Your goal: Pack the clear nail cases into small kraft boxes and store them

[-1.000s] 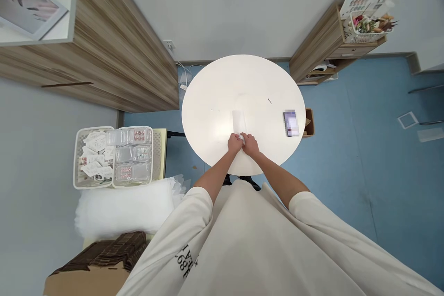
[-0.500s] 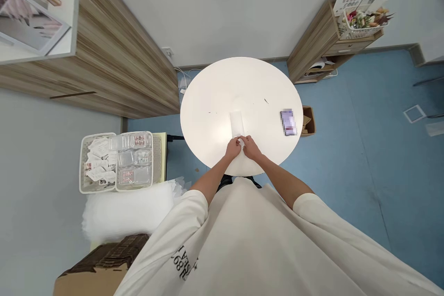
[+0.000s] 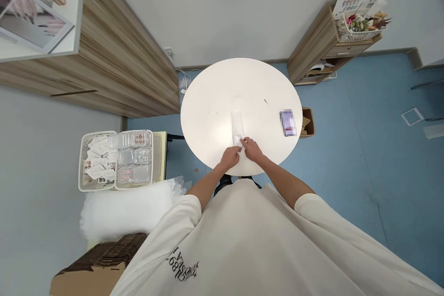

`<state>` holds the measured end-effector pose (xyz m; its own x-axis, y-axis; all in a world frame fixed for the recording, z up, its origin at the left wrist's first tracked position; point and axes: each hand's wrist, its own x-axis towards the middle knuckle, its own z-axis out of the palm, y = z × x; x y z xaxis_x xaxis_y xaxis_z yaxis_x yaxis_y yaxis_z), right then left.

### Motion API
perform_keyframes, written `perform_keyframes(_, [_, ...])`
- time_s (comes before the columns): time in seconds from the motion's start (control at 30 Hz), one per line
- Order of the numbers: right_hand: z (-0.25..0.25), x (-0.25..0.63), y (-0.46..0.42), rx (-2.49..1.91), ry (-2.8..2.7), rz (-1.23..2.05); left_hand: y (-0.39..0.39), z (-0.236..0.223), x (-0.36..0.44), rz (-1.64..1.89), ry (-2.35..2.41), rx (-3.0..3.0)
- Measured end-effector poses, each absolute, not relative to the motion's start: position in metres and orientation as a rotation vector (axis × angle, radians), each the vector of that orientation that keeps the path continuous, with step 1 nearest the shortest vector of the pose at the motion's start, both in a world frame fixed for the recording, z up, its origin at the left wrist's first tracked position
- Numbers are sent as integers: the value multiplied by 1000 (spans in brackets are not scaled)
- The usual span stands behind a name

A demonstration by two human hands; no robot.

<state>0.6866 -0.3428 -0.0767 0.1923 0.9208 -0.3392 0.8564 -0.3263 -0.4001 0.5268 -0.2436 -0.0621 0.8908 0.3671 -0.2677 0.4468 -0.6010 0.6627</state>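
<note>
A narrow strip of thin white wrapping material (image 3: 237, 122) lies on the round white table (image 3: 215, 83), its long side pointing away from me. Its near end looks crumpled or folded. My right hand (image 3: 253, 149) grips that end with thumb and fingers pinched. Slightly nearer to me, my left hand (image 3: 230, 157) has its fingers closed at the same end, close to the right fingertips. What lies inside the wrap, if anything, cannot be made out. To the right on the table rests a purple, blurred phone-like object (image 3: 287, 123).
At left, white baskets (image 3: 116, 185) hold clear plastic boxes and paper packets. A stack of white translucent sheets (image 3: 128, 210) and a cardboard box (image 3: 90, 280) are nearer. A wooden cabinet (image 3: 138, 41) stands beyond; an open carton (image 3: 308, 122) sits right of the table.
My left hand has moved back toward me and a little left, apart from the right hand. The right hand stays nearly in place. More of the strip's crumpled near end shows.
</note>
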Motion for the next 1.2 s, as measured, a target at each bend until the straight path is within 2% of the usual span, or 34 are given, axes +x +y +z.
perform_keyframes(0.1, [-71, 684, -346, -2363, -1790, 791, -232, -67, 533, -84, 698, 2367])
perform_keyframes(0.4, [-65, 676, -343, -2454, -1863, 769, -225, -89, 557, -187, 638, 2561])
perform_keyframes(0.7, [-61, 665, -347, -2466, -1844, 735, -217, -71, 545, -315, 514, 2528])
perform_keyframes(0.93, [-49, 669, -345, -2317, -1954, 927, -229, -65, 515, -333, 542, 2356])
perform_keyframes(1.2, [-41, 708, -293, -2279, -1925, 1137, -219, -63, 529, -215, 922, 1962])
